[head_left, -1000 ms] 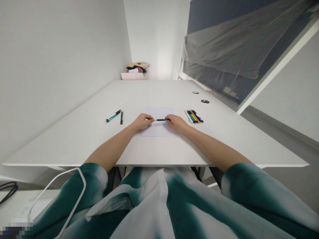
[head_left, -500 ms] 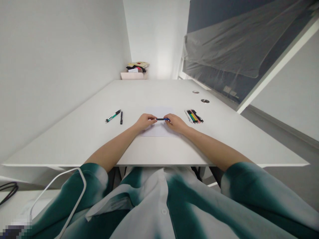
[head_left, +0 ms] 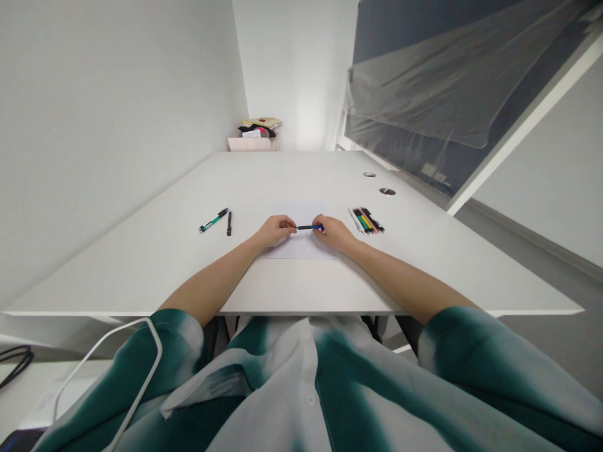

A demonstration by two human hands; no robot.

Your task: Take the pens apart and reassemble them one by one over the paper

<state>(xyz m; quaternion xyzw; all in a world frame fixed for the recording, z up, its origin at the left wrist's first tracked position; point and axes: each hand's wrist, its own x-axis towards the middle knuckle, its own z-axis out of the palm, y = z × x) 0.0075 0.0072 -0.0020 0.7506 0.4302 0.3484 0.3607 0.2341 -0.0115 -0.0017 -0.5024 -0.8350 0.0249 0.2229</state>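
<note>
Right hand (head_left: pixel 335 233) pinches a blue pen (head_left: pixel 311 227) over white paper (head_left: pixel 301 248).
Left hand (head_left: pixel 276 231) curls shut just beside the pen's black tip; 1 green pen (head_left: pixel 214 219) and 1 black pen (head_left: pixel 228 223) lie left of the paper, markers (head_left: pixel 366 220) right.

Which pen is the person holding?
The blue-and-black pen, pinched in the right hand over the white paper. The green pen and the black pen lie on the table, away from the hands.

The left hand (head_left: pixel 276 230) and right hand (head_left: pixel 333 233) hide the ends of the pen (head_left: pixel 309 226); the heap of items (head_left: pixel 257 128) in the pale box (head_left: pixel 252 144) is too small to tell apart, and the black cable (head_left: pixel 14 367) runs off the left edge.
</note>
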